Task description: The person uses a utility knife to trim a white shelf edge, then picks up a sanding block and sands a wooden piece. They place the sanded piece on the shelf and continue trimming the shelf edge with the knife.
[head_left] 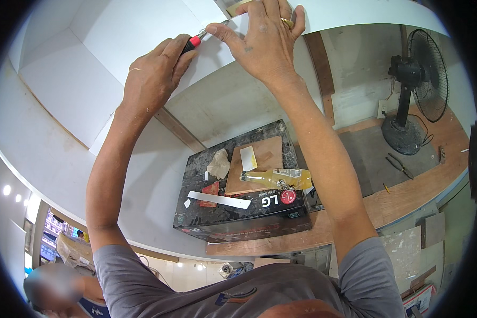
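Tool [193, 44] with a red-and-black handle, clamped in the fingers of the left hand [152, 77], is held over a white panel [216, 54], its metal tip just beside the thumb of the right hand [265, 45]. The right hand spreads across the panel, thumb apart from the other fingers; whether these grip anything cannot be told. Sound technique probably calls for the right hand as a steady brace, its thumb clear of the tip's line, and light, even pressure to spare the white surface. Below, a bottle [282, 178] lies above a black box [238, 225].
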Demonstrator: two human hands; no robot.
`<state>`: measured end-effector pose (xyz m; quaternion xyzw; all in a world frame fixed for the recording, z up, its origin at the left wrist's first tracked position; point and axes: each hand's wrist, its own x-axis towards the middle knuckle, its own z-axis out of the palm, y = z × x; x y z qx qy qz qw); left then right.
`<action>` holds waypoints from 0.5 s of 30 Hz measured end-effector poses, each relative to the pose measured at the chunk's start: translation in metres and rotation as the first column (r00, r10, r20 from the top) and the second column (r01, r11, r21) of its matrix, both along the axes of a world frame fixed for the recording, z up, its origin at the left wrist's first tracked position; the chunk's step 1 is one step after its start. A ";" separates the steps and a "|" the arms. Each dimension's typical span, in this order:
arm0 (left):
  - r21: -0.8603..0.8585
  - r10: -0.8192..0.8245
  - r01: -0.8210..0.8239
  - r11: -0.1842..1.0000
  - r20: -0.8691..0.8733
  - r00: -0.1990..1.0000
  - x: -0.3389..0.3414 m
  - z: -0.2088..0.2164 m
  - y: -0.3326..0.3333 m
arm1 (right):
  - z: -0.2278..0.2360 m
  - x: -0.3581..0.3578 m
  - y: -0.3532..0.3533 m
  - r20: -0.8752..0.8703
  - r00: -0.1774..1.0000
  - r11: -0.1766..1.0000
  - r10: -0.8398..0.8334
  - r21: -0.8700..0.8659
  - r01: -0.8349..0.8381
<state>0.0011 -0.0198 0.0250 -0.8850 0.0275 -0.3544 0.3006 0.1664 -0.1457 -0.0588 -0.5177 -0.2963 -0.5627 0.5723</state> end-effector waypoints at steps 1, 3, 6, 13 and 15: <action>0.006 -0.004 0.004 1.000 0.002 1.000 0.000 0.000 0.000 | 0.000 0.000 0.000 0.003 1.000 1.000 0.000 0.006 0.000; 0.013 0.015 -0.016 1.000 0.010 1.000 0.000 -0.001 -0.003 | 0.000 0.000 0.000 0.002 1.000 1.000 0.009 0.007 -0.009; 0.045 0.016 -0.018 0.999 0.031 0.999 0.000 -0.002 -0.005 | 0.001 0.000 0.000 -0.002 1.000 1.000 0.016 0.007 -0.016; 0.078 0.040 -0.043 0.996 0.043 0.998 0.002 -0.006 -0.005 | 0.001 -0.001 -0.003 -0.011 1.000 1.000 0.026 -0.016 -0.026; 0.069 0.063 -0.065 0.995 0.032 0.997 0.002 -0.006 -0.008 | 0.002 -0.001 -0.003 -0.019 1.000 0.999 0.021 -0.025 -0.021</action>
